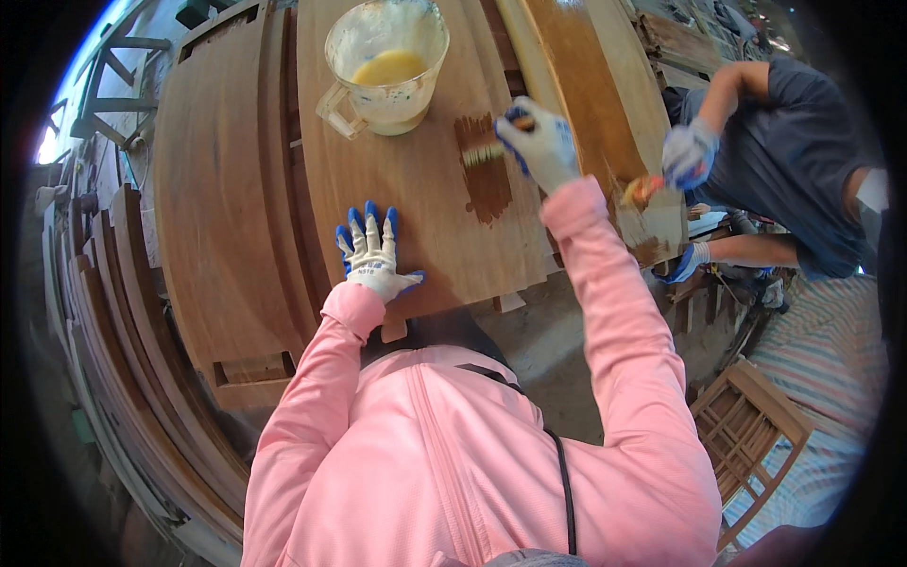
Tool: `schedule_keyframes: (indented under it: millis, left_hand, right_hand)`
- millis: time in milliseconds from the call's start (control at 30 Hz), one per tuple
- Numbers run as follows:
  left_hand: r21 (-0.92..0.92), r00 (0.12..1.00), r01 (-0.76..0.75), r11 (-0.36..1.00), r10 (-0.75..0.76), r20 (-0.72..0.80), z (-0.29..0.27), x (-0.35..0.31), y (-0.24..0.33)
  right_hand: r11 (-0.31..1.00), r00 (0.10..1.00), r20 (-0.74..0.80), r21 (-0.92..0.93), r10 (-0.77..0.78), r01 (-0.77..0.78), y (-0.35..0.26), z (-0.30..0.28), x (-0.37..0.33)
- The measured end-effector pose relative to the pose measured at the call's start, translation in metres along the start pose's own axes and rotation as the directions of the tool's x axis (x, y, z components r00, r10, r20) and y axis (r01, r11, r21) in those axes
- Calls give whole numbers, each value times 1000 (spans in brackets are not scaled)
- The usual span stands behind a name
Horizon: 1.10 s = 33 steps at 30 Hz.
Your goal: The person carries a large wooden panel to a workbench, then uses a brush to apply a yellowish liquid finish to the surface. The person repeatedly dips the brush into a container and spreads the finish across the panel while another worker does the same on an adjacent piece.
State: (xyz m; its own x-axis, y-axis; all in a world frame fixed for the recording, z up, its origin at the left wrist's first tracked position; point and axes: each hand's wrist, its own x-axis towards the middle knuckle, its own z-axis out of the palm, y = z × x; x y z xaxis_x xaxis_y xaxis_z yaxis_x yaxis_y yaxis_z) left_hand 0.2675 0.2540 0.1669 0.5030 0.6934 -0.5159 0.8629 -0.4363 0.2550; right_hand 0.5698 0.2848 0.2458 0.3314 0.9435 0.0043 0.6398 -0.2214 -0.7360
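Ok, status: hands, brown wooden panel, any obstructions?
Left hand, white-blue glove, spread on panel. Right hand, likewise gloved, holding pale-bristled brush over dark brown patch. Translucent plastic jug of yellowish liquid on panel, apart from both hands.

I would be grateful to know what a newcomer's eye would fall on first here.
Probably the dark brown patch on the right part of the wooden panel, with the brush in the gloved right hand over it. Next, the cloudy jug of yellowish liquid at the panel's far end, and the gloved left hand spread on the near part.
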Motion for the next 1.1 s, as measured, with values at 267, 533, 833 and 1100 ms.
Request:
schedule_keyframes:
  millis: [267,533,833,1100]
  left_hand:
    - [2,1000,-18,1000,18,6,-5,-2,1]
    - [8,996,-59,998,59,-68,-1,-4,-2]
    - [6,981,-192,981,192,-5,10,-37,-14]
    - [69,948,-315,947,317,-33,16,-49,-35]
  right_hand:
    - [999,995,95,-42,28,-24,4,-25,-105]
    - [993,991,-105,-89,-84,75,-11,27,-62]
    - [996,999,44,-85,9,-6,-52,22,-128]
    - [992,992,108,-105,-59,71,-71,40,-168]
